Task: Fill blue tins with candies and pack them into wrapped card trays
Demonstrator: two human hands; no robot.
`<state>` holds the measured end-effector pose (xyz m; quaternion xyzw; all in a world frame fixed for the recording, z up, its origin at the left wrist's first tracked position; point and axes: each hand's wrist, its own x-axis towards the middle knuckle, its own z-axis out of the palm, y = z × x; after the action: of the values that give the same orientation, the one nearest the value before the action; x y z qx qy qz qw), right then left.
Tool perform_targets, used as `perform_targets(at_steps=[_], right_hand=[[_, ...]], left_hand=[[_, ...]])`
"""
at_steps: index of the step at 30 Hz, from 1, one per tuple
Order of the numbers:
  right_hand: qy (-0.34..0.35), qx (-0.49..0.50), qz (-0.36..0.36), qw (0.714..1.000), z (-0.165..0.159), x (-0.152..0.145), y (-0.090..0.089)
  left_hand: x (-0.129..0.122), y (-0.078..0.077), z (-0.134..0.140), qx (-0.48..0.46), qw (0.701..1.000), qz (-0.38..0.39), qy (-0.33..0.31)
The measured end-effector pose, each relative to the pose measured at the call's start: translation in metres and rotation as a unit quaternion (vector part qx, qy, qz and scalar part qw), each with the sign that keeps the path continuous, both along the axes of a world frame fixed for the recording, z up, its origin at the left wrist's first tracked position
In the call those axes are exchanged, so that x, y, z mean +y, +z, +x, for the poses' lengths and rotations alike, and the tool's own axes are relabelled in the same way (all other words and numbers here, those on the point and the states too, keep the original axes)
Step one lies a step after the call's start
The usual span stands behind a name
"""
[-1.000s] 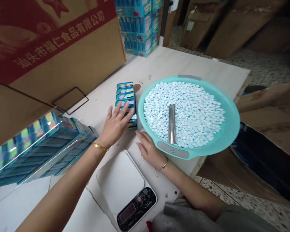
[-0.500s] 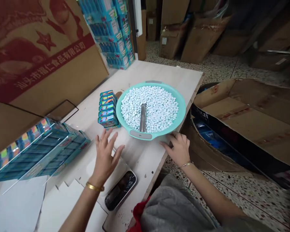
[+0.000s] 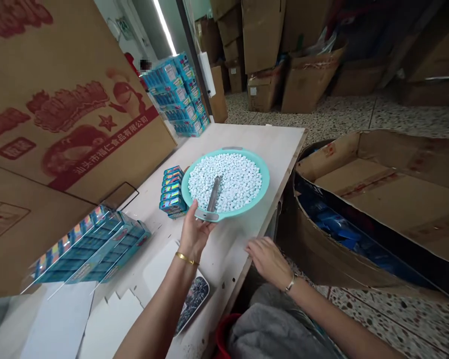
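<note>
A turquoise basin point(image 3: 264, 185) full of small pale pellets point(image 3: 237, 182) stands on the table, with a narrow metal scoop point(image 3: 214, 193) lying in the pellets. My left hand point(image 3: 196, 233) grips the basin's near handle, thumb on top and fingers underneath. At the table's front edge, apart from the basin, is my right hand point(image 3: 267, 258). Its fingers are curled together, and I cannot make out whether anything is in them. A row of small blue tins point(image 3: 172, 192) stands left of the basin. Partly behind my left forearm lies a white scale with a dark display point(image 3: 195, 298).
Clear display trays of blue packs point(image 3: 93, 244) stand at left, before a large printed carton point(image 3: 134, 132). Stacked blue packs point(image 3: 183, 99) are at the table's far end. An open cardboard box point(image 3: 359, 174) sits right of the table. White sheets point(image 3: 56, 319) lie at lower left.
My left hand, open in the air before, has reached forward and closed on the basin's handle. My right hand has drawn back from the rim to the table edge. The basin looks slightly turned.
</note>
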<state>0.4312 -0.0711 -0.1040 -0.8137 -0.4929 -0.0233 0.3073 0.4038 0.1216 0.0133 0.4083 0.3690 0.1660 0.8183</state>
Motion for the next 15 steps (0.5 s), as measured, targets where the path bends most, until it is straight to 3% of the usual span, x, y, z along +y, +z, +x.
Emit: perform_targets(at_steps=[3,5,7,10,12,15], right_hand=[[0.04,0.081,0.055,0.994,-0.026,-0.01,0.012],[0.026,0.135,0.097,0.986,-0.038,-0.013,0.021],[-0.011,0.187,0.139,0.972,-0.045,-0.013,0.029],[-0.051,0.264,0.181,0.946,-0.047,-0.013,0.039],[-0.049,0.279,0.184,0.941,-0.046,-0.012,0.043],[-0.018,0.246,0.156,0.956,-0.045,-0.005,0.041]], left_hand=[[0.02,-0.006,0.002,-0.014,0.998,0.016,-0.051],[0.023,-0.012,-0.006,0.003,0.993,0.06,-0.1],[0.014,-0.018,-0.024,0.059,0.976,0.16,-0.132],[-0.007,-0.026,-0.064,0.122,0.905,0.368,-0.173],[-0.009,-0.031,-0.088,0.131,0.863,0.462,-0.156],[0.019,-0.035,-0.116,0.186,0.848,0.496,-0.03]])
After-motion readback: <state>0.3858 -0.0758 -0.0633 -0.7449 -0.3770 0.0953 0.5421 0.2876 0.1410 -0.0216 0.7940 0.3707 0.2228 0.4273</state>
